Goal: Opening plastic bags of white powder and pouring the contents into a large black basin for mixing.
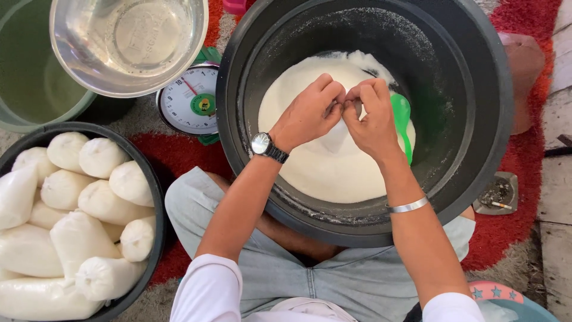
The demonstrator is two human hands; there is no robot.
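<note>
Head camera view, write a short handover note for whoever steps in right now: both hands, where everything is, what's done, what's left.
Left hand and right hand: together over the big black tub, fingertips pinching the neck of a clear bag; whether it is tied cannot be told.
White powder fills the tub's bottom; a green scoop lies in it.
Kitchen scale under a steel bowl, left of the tub.
Done: a black basin at far left holds many filled white bags.
Left: plenty of powder remains loose.
</note>
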